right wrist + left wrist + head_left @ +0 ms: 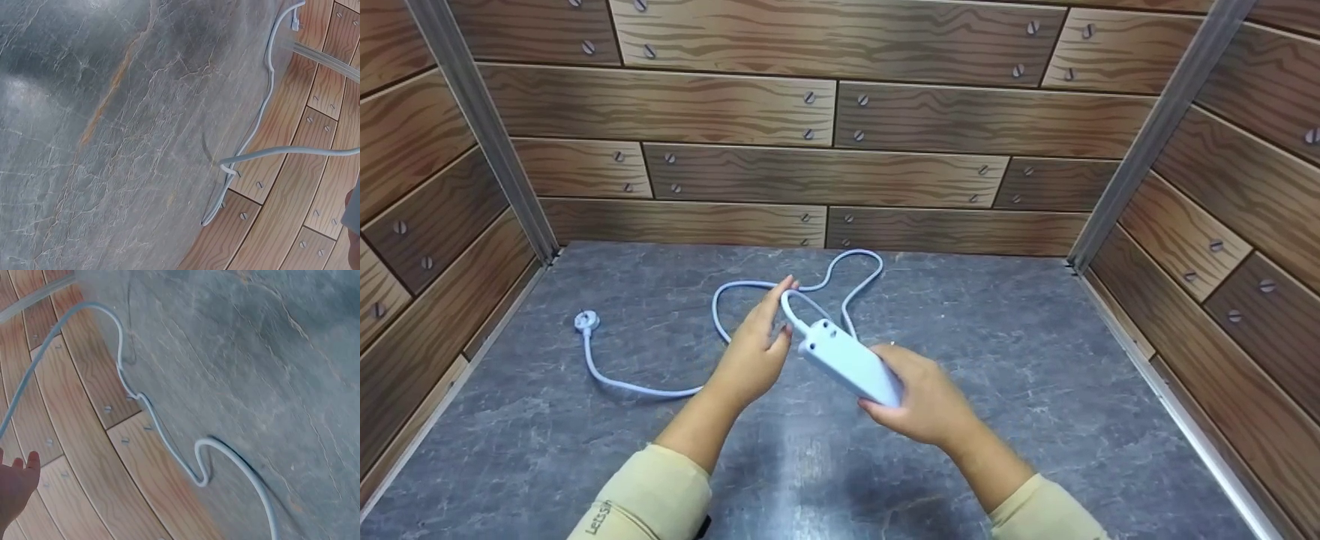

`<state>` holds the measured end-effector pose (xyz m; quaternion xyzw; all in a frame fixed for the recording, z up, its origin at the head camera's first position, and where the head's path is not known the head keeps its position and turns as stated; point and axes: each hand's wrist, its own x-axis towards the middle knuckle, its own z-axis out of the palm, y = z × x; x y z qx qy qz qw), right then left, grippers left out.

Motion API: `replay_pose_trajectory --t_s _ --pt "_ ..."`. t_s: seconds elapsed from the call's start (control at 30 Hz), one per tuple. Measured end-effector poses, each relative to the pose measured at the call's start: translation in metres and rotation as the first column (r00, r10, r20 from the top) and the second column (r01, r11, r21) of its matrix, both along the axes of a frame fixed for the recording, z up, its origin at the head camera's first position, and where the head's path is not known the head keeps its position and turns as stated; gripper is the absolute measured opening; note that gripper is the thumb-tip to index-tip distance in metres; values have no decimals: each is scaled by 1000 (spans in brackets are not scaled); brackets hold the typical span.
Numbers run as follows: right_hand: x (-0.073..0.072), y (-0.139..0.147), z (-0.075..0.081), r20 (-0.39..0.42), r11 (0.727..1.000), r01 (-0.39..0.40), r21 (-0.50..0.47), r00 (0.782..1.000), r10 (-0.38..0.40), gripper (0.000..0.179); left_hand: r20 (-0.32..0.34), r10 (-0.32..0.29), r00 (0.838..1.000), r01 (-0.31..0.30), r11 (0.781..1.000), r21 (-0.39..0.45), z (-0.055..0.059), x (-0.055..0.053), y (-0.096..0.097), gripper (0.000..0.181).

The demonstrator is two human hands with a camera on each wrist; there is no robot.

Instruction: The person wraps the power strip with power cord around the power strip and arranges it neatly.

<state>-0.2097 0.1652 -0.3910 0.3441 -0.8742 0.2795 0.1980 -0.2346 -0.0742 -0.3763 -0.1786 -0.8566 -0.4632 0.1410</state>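
Note:
My right hand (926, 397) grips the near end of a white power strip (851, 364), held tilted above the grey surface, its far end toward the left. In the right wrist view, only a corner of the strip (352, 211) and part of the hand (354, 250) show. Beside the strip's cord end, my left hand (754, 352) is raised with fingers straight and thumb apart. The white cord (795, 301) arches from the strip close to those fingers; whether they touch cannot be told. At the left edge of the left wrist view, the left hand's fingers (19, 475) appear.
Loose loops of cord (862, 253) lie on the grey marbled surface (997, 322). The cord's plug (586, 322) rests at the left. Wood-patterned walls (735, 172) stand at the back and both sides, with metal posts (1147, 142) in the corners.

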Motion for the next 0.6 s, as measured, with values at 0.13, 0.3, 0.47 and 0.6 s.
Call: replay_pose_trajectory --t_s 0.13,0.3,0.47,0.6 --pt "1 0 2 13 1000 5 -11 1000 -4 53 57 -92 994 80 979 190 -3 -1 7 61" --pt "4 -2 4 36 999 17 -33 999 -16 53 138 -254 957 162 867 472 -15 -2 17 69" --pt "8 -9 7 40 998 9 -70 999 -6 52 168 -304 938 178 837 518 -27 -1 27 71" --pt "10 -14 10 43 994 -9 -108 999 14 52 192 -273 942 160 875 457 -33 3 39 65"
